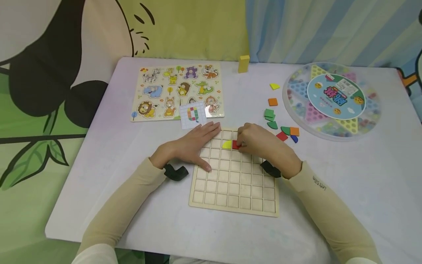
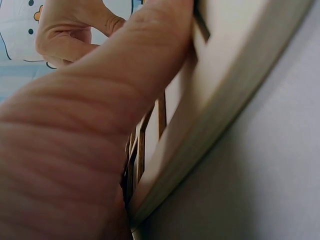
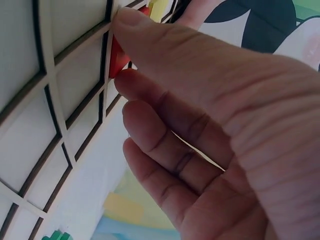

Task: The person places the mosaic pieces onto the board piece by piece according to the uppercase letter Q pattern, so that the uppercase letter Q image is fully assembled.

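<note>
A wooden grid board (image 1: 233,201) with square cells lies on the table. In its upper rows sit a yellow quarter-round piece (image 1: 226,145) and a red square tile (image 1: 235,145), side by side. My left hand (image 1: 192,145) lies spread over the board's upper left edge, fingers straight, thumb on the grid. Over the upper right cells, my right hand (image 1: 260,141) pinches a red tile (image 3: 118,57) between thumb and forefinger, down against the grid; its other fingers curl loosely. Much of that tile is hidden by the fingers. A pattern card (image 1: 192,115) stands just beyond the left hand.
Loose coloured pieces, among them a green quarter-round (image 1: 272,125) and an orange square (image 1: 272,102), lie right of the board. Farther right is a round game box (image 1: 333,128). An animal puzzle board (image 1: 178,84) and a yellow block (image 1: 243,64) stand at the back.
</note>
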`<action>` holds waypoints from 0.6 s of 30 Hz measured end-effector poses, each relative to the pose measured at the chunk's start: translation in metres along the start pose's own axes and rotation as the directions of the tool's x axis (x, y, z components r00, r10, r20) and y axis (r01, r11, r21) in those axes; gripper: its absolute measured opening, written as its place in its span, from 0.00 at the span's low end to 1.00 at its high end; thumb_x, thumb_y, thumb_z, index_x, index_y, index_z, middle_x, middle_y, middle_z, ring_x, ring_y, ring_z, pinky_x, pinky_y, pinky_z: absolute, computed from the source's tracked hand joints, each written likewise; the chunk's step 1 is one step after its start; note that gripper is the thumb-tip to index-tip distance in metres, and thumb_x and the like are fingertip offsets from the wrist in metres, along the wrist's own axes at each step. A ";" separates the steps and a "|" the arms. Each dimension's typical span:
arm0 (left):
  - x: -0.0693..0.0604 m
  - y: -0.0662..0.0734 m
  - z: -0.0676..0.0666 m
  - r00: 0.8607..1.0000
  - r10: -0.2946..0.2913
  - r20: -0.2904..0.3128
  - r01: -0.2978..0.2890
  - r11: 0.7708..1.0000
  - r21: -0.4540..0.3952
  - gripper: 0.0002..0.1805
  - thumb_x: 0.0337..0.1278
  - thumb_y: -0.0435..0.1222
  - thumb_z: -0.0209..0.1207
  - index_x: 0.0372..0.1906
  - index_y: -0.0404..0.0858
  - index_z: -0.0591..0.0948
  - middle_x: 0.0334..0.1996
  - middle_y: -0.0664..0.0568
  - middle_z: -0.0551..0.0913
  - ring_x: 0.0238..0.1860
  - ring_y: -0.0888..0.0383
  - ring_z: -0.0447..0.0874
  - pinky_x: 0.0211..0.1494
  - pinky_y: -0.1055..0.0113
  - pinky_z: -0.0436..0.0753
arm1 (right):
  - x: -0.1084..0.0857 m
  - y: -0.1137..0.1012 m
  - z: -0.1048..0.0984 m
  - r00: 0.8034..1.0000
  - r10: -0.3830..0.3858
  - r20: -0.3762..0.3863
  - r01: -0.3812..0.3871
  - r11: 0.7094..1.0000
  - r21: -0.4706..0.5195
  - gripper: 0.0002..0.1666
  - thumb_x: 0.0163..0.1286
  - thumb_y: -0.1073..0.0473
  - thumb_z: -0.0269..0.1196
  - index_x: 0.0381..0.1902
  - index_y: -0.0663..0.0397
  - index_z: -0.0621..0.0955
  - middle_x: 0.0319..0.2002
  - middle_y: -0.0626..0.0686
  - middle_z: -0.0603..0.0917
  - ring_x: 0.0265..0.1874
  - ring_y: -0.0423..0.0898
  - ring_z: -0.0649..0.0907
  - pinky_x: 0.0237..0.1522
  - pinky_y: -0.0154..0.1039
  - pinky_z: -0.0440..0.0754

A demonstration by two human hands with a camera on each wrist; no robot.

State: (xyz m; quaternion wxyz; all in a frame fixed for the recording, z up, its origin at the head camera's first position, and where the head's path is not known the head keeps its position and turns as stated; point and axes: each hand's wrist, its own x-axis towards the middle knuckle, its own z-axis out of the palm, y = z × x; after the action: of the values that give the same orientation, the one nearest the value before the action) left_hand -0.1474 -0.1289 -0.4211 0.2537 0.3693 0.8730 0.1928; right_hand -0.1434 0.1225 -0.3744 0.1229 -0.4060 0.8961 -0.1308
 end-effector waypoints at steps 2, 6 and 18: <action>0.000 0.000 0.000 1.000 0.001 0.002 -0.001 1.000 0.000 0.70 0.41 0.64 0.69 0.79 0.39 0.39 0.79 0.53 0.32 0.79 0.55 0.24 0.79 0.52 0.33 | 0.000 -0.001 0.000 1.000 0.005 0.000 -0.005 1.000 0.019 0.02 0.56 0.65 0.73 0.28 0.58 0.88 0.30 0.51 0.84 0.34 0.49 0.80 0.40 0.42 0.81; 0.001 -0.001 0.000 1.000 0.010 -0.002 -0.010 1.000 -0.001 0.70 0.41 0.63 0.69 0.79 0.39 0.40 0.79 0.53 0.33 0.79 0.54 0.25 0.79 0.52 0.33 | 0.000 -0.001 0.000 1.000 0.012 -0.006 -0.011 0.998 0.056 0.03 0.56 0.65 0.73 0.30 0.58 0.89 0.30 0.50 0.84 0.33 0.48 0.79 0.40 0.41 0.81; 0.001 -0.001 0.000 1.000 0.002 -0.003 -0.002 1.000 0.003 0.70 0.40 0.64 0.69 0.79 0.39 0.40 0.80 0.52 0.34 0.79 0.54 0.25 0.79 0.52 0.33 | 0.003 0.002 0.002 1.000 -0.003 -0.013 0.004 0.999 0.039 0.11 0.55 0.64 0.74 0.36 0.61 0.87 0.31 0.53 0.84 0.33 0.48 0.80 0.40 0.42 0.81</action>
State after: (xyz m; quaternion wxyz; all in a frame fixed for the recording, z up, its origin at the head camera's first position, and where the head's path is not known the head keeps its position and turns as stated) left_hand -0.1480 -0.1287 -0.4220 0.2515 0.3703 0.8733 0.1924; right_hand -0.1461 0.1214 -0.3773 0.1246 -0.4042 0.8934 -0.1511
